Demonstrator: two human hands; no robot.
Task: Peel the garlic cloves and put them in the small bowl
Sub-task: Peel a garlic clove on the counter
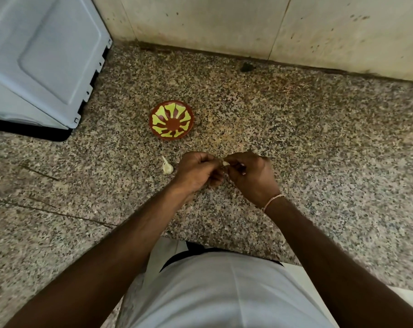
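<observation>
Two bare hands meet over a speckled brown-and-grey granite bench [295,138], and a single pale garlic clove [225,164] sits between their fingertips. At the far left stands a light blue-grey appliance with a panelled side [42,60]. Moving right, a whitish garlic bulb with a papery stem [167,167] lies on the bench just beside the left hand [196,172], whose fingers are curled and pinch the clove from its side. Behind the hands, well apart from them, rests a small round red-brown bowl patterned with yellow-green petal shapes [171,120]; nothing shows inside it. The right hand [250,176], a thin pale band [273,201] at its wrist, pinches the same clove with curled fingertips. A stained cream wall [224,22] runs behind.
</observation>
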